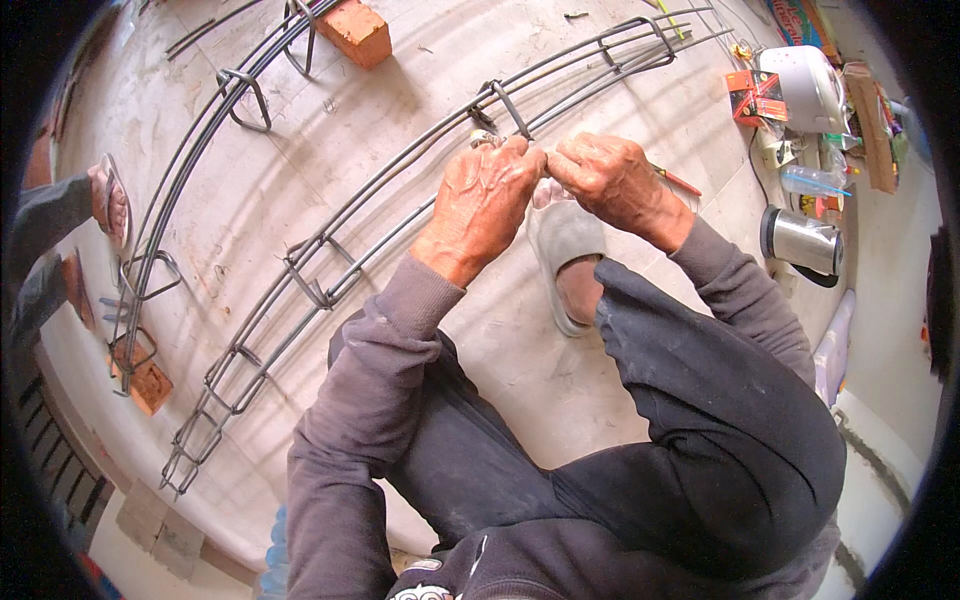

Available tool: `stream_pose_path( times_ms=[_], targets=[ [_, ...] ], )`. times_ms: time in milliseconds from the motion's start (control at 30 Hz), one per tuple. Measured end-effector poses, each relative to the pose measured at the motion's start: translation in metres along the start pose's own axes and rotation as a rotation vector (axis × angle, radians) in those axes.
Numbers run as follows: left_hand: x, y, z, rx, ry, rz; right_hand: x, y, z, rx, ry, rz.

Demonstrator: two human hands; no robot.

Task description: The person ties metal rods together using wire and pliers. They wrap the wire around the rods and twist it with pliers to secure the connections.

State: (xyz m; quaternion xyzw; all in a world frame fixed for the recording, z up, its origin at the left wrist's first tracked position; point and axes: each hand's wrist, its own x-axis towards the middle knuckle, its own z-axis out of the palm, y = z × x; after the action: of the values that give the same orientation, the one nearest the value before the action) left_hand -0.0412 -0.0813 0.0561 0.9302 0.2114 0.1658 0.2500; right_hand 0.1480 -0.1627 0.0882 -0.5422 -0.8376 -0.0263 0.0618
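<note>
A long rebar cage (405, 156) of dark steel bars and bent stirrups lies across the floor before me. My left hand (489, 196) is curled at its near side, just below a stirrup (513, 112). Beside it, my right hand (616, 180) is curled too, its thumb side almost meeting the left. Both sets of fingertips are turned away, so whatever they pinch is hidden. The lower bars pass behind my hands. A small pale object (484, 138) shows at the left knuckles. My slippered foot (574, 244) stands beneath the right hand.
Another rebar cage (176, 169) rests farther left on bricks (356, 34). A person's foot (112, 201) is beside it. A red-handled tool (679, 181) lies right of my hand. Along the right are a steel kettle (806, 241), a white appliance (802, 86) and a plastic bottle (810, 180).
</note>
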Motion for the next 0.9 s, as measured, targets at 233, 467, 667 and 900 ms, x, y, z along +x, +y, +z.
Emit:
stream_pose_path(
  times_ms=[233, 467, 667, 900],
  targets=[
    [0.004, -0.008, -0.009, -0.114, 0.017, 0.188, -0.007, 0.018, -0.012, 0.257, 0.017, 0.012],
    [0.007, -0.016, -0.011, -0.065, 0.046, 0.158, -0.026, 0.019, -0.003, 0.417, -0.040, 0.283],
    [0.011, -0.019, -0.019, -0.088, 0.107, 0.210, -0.021, 0.011, -0.025, 1.118, -0.063, 0.428],
    [0.009, -0.013, 0.000, -0.083, -0.053, 0.156, -0.031, 0.007, -0.013, 0.958, -0.111, 0.533]
  ],
)
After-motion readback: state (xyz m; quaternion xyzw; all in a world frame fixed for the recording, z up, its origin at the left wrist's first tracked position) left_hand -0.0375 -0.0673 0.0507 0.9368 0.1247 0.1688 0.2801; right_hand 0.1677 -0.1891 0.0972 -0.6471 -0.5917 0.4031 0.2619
